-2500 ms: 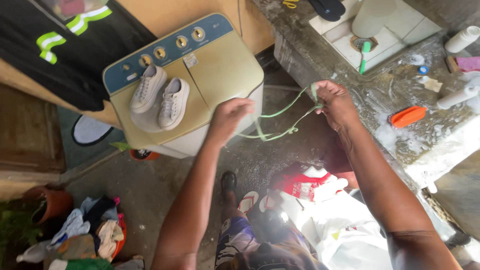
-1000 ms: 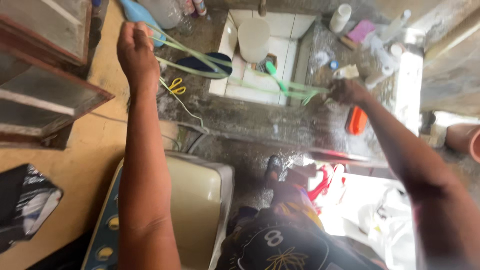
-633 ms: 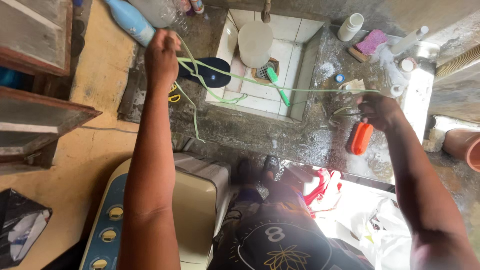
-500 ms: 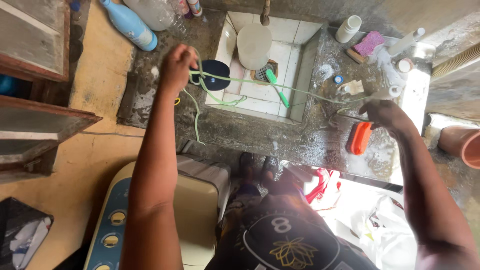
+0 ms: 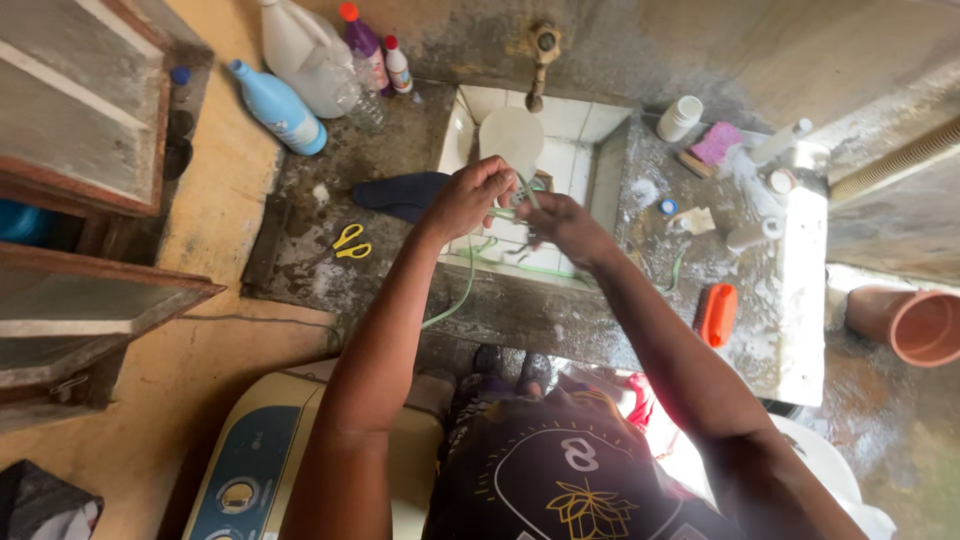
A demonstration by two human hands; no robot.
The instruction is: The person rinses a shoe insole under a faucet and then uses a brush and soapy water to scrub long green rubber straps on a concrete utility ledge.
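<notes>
Now both hands meet over the sink (image 5: 600, 190), the left hand (image 5: 465, 200) and the right hand (image 5: 565, 225) each pinching the thin green cord (image 5: 465, 285) between them, so keep it tight and untangled while gathering.

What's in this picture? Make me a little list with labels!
Place: wet concrete counter with a tiled sink
Left hand: holds green cord over the sink
Right hand: pinches the same cord
Tap: above the sink
Bottles: back left of the counter
Scissors: yellow, left of the sink
Brush: orange, right of the sink
</notes>
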